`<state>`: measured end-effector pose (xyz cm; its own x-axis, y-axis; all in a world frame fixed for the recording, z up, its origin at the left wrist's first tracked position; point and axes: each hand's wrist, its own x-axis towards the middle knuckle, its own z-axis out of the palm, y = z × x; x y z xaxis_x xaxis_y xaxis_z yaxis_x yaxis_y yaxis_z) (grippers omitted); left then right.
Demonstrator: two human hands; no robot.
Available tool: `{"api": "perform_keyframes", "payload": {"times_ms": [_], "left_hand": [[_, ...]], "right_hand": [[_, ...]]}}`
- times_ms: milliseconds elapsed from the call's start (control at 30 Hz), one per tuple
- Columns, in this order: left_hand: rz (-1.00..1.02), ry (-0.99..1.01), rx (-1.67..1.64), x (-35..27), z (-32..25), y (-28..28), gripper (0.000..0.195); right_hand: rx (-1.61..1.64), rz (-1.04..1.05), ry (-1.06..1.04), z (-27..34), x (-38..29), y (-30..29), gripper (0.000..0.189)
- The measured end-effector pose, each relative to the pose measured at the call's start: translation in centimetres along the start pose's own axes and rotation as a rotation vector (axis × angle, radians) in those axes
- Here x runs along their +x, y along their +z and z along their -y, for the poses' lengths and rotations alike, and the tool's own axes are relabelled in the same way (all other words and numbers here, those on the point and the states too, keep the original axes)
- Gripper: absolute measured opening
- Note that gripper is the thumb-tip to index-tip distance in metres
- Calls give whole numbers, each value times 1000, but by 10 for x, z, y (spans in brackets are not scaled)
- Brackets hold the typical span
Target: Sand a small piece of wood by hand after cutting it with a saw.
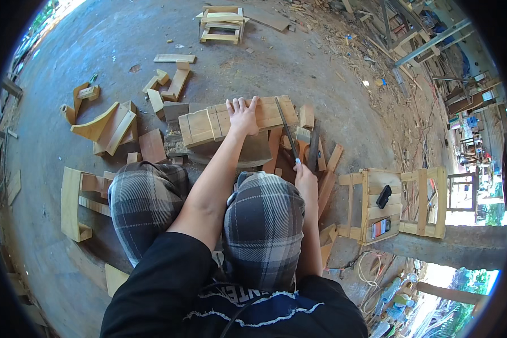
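My left hand lies flat with spread fingers on top of a wide wooden board, which bears dark lines across it and a narrow pale strip. The board rests at a slant on a wooden block in front of my knees. In my right hand is the end of a long, thin dark tool, perhaps a file or a saw; its far part lies over the board's right end. Below the tool, an orange-brown handsaw handle shows among wood pieces.
Cut wood parts lie on the concrete floor to the left, with more offcuts ahead. A small wooden frame stands farther off. At right, a slatted wooden stool holds a phone and a black object.
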<state>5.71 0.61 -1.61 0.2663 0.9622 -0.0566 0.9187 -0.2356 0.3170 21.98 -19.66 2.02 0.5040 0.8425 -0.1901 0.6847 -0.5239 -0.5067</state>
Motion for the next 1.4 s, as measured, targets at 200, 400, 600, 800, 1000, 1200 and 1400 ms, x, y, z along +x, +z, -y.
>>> {"api": "perform_keyframes", "payload": {"times_ms": [200,400,600,800,1000,1200,1400], "left_hand": [[76,-13,-22,-3,-3,-12,112],[85,-50,-31,-6,-5,-14,108],[-39,-16,-79,-4,-1,0,104],[20,-2,-75,-5,0,-6,103],[36,-36,-91,-6,-3,-7,102],[-89,-56,-54,-3,-2,9,108],[-139,-63,-104,0,-4,14,99]], "right_hand": [[-5,7,-163,37,86,35,48],[95,11,-86,11,42,31,44],[68,22,17,-17,-9,17,43],[27,-4,-158,22,61,28,47],[63,-22,-157,32,78,43,48],[67,64,36,-6,1,17,46],[41,90,173,5,-1,11,46]]}}
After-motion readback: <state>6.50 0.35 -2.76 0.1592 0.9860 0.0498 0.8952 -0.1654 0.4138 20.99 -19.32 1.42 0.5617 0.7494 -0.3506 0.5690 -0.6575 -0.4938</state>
